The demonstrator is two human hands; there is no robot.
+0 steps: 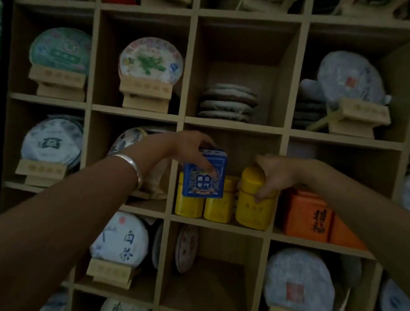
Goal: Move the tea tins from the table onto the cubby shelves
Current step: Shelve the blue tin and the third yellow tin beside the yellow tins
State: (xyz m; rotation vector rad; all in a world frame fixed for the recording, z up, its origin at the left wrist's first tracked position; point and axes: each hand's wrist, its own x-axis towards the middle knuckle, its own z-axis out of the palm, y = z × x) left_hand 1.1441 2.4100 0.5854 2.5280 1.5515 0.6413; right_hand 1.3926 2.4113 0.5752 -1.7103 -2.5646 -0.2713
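Two bare forearms reaching into a cubby shelf point(218, 224), left hand point(191, 148) gripping a blue tin point(204, 181) above two yellow tins point(204, 204), right hand point(274, 176) clasping a third yellow tin point(253, 208), orange tins point(305, 215) alongside

Blue, yellow and orange tins among pale tea cakes on tan shelves

The blue tin point(204, 175) carries a white and gold emblem; the yellow tin point(255, 201) and two more yellow tins point(204, 202) beside it look plain, though the light is dim. The orange boxes point(306, 215) bear black characters. One tea cake point(61, 49) is wrapped in green, another point(152, 59) in white with a green leaf print. The shelf frame point(234, 125) is tan; the bracelet point(129, 163) is silver.
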